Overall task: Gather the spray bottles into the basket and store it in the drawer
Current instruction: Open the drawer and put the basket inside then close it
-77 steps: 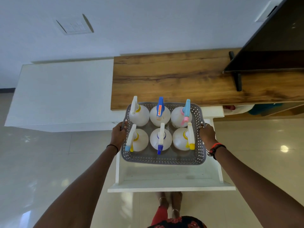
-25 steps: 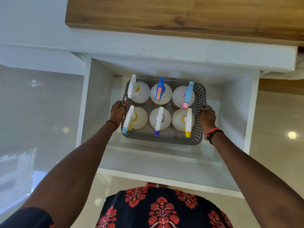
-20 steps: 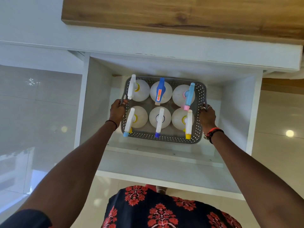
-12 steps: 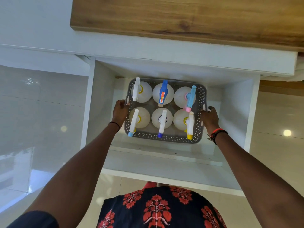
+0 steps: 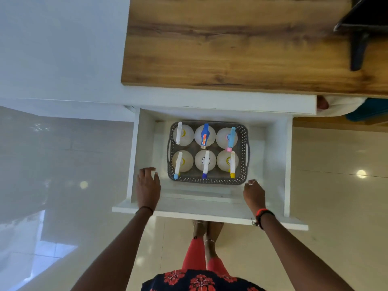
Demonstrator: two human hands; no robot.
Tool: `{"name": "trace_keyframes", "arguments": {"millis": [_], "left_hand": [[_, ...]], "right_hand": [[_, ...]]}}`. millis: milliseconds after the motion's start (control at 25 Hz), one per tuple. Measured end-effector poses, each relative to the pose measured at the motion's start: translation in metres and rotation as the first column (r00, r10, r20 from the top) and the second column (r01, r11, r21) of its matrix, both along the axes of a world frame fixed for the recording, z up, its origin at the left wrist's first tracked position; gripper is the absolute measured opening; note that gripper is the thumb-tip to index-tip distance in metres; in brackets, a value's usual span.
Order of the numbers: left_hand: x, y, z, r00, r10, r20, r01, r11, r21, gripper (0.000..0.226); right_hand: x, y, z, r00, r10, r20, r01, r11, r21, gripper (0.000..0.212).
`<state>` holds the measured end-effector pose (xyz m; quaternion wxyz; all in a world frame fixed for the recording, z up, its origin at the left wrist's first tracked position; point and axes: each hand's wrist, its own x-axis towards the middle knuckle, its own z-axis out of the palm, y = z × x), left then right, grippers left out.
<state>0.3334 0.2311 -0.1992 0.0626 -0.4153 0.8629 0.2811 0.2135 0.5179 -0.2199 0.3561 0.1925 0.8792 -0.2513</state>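
Note:
The grey perforated basket (image 5: 243, 156) rests on the floor of the open white drawer (image 5: 287, 164). Inside it stand several white spray bottles (image 5: 205, 160) in two rows, with white, blue, light-blue and yellow-tipped triggers. My left hand (image 5: 147, 186) hovers over the drawer's front left corner, fingers apart, holding nothing. My right hand (image 5: 254, 193) hangs over the drawer's front edge to the right of the basket, fingers loosely curled, holding nothing. Neither hand touches the basket.
A wooden countertop (image 5: 231, 43) overhangs the drawer's back. A black stand (image 5: 359, 38) sits at its right end. A white cabinet top (image 5: 63, 49) lies to the left. Glossy tiled floor (image 5: 63, 164) surrounds the drawer; my feet (image 5: 206, 229) stand below its front panel.
Both hands let go of the basket handles and drew back toward the drawer's front. The basket now sits in the drawer on its own.

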Motion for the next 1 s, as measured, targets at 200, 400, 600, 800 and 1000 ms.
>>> {"name": "trace_keyframes", "arguments": {"millis": [200, 400, 600, 800, 1000], "left_hand": [[0.035, 0.054, 0.034, 0.913, -0.408, -0.034, 0.406, 0.891, 0.202, 0.024], [0.054, 0.086, 0.029, 0.76, -0.65, 0.028, 0.62, 0.737, 0.27, 0.041], [0.056, 0.092, 0.022, 0.794, -0.606, 0.044, 0.565, 0.763, 0.315, 0.032], [0.052, 0.092, 0.021, 0.838, -0.541, 0.07, 0.485, 0.799, 0.356, 0.034], [0.042, 0.089, 0.021, 0.85, -0.518, 0.092, 0.458, 0.815, 0.355, 0.036]], "right_hand": [[0.056, -0.013, 0.041, 0.887, 0.451, -0.097, -0.46, 0.878, -0.133, 0.027], [0.074, -0.019, 0.053, 0.754, 0.654, -0.061, -0.642, 0.714, -0.28, 0.049], [0.076, -0.015, 0.052, 0.697, 0.713, -0.079, -0.708, 0.666, -0.237, 0.044], [0.072, -0.019, 0.055, 0.573, 0.811, -0.117, -0.818, 0.558, -0.136, 0.04], [0.067, -0.029, 0.058, 0.52, 0.839, -0.161, -0.853, 0.52, -0.045, 0.042]]}}
